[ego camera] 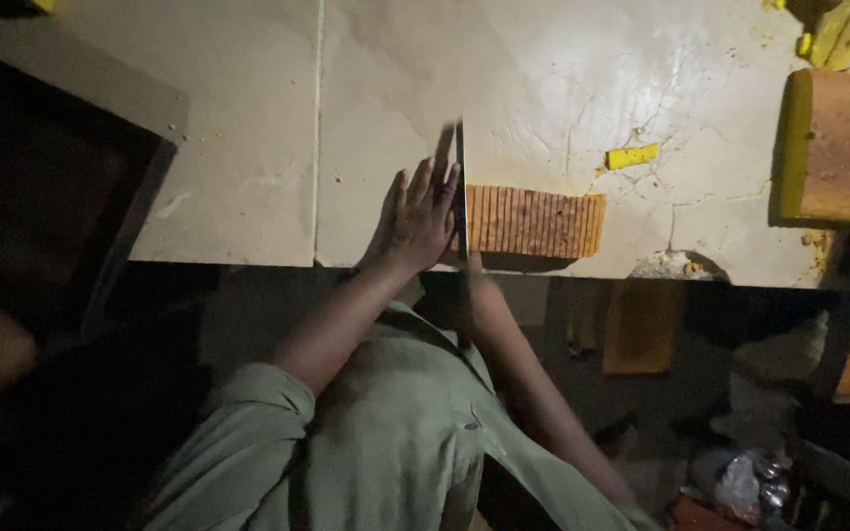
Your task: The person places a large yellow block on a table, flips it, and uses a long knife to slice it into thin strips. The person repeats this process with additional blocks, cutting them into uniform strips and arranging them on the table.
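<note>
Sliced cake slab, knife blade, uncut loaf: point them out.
sliced cake slab (535, 221), head view, middle of its ridged top
knife blade (460, 187), head view, mid blade
uncut loaf (843, 147), head view, brown face

Dim overall; light falls on pale counter top, glare upper right; lower half dark, edges blurred.

One view only, worn on the head, and it looked steeply down past the person's own chest onto the pale table (248, 147), the near edge running straight across mid-frame. It sat close, arm's length from the hand (417, 218) and the sliced block (535, 221). Below the edge, the frame fell into a dark floor. The picture was dim, slightly blurred.
</note>
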